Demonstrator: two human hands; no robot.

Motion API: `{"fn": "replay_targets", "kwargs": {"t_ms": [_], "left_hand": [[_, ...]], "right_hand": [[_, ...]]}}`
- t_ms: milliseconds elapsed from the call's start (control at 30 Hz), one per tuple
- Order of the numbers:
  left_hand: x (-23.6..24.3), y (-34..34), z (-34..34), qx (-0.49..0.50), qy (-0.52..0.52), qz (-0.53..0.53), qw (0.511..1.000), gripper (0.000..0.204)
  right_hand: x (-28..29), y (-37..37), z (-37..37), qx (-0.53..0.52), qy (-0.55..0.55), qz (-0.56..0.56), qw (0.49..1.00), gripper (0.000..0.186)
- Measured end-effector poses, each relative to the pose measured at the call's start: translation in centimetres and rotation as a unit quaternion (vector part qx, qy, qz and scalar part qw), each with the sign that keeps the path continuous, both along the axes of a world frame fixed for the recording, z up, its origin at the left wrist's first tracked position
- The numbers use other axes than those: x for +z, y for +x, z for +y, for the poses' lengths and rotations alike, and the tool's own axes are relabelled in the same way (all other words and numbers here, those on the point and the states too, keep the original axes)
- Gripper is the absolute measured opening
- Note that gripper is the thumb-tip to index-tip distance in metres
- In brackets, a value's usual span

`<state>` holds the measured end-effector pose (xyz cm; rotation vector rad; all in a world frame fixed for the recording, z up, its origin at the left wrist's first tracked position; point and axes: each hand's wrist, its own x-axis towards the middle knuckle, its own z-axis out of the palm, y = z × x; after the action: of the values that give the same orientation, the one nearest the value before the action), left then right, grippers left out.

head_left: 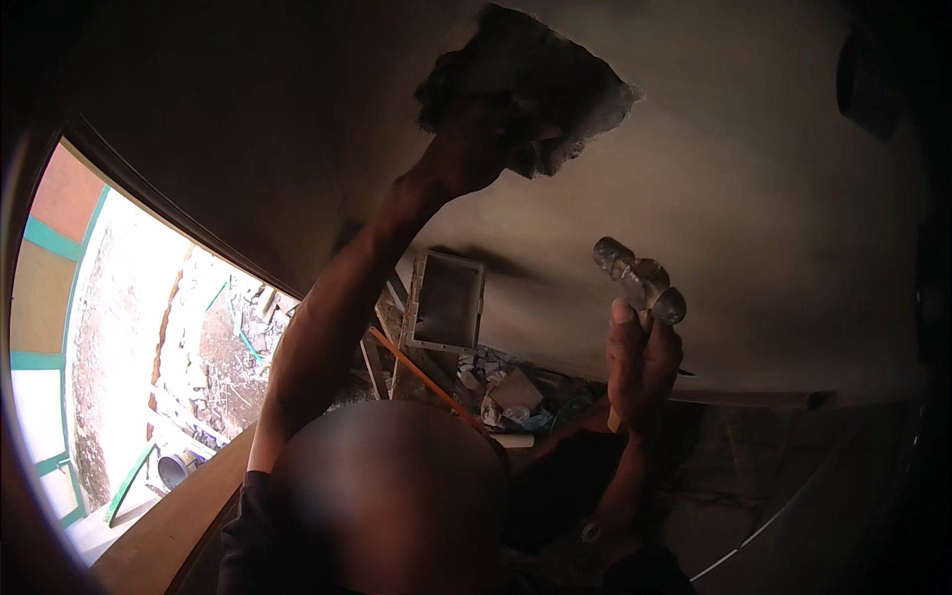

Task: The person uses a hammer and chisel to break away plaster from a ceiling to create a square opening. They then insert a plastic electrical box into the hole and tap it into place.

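Note:
My raised left hand (476,149) reaches into a rough-edged, dark hole (516,59) broken in the pale wall (714,188). Deep shadow hides its fingers, and whether they hold anything cannot be made out. Lower and to the right, my right hand (640,367) is wrapped round the handle of a ball-peen hammer (640,280). The metal head points upward, apart from the wall's hole, with my thumb along the handle. The handle's pale end shows below the fist. A blurred rounded shape fills the lower middle between my arms.
Below the hole is a grey rectangular frame (480,302), beside an orange strip (426,372). Broken rubble (511,392) lies near them. On the left, a bright opening shows more rubble (223,342) and a dark round container (177,468). A wooden board (164,521) runs along its lower edge.

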<state>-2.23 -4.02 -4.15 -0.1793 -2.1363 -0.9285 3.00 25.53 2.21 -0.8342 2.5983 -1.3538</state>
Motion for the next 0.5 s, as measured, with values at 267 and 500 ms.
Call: {"fn": "replay_targets", "kwargs": {"t_ms": [267, 500], "left_hand": [[1.3, -0.4, 0.7, -0.065, 0.074, -0.053, 0.994, 0.021], [1.8, -1.0, -0.1, -0.083, 0.003, -0.036, 0.996, 0.025]], "right_hand": [[6.7, -2.3, -3.2, 0.054, 0.000, 0.160, 0.986, 0.014], [10.2, -3.5, -6.2, 0.109, 0.064, 0.231, 0.965, 0.012]]}}
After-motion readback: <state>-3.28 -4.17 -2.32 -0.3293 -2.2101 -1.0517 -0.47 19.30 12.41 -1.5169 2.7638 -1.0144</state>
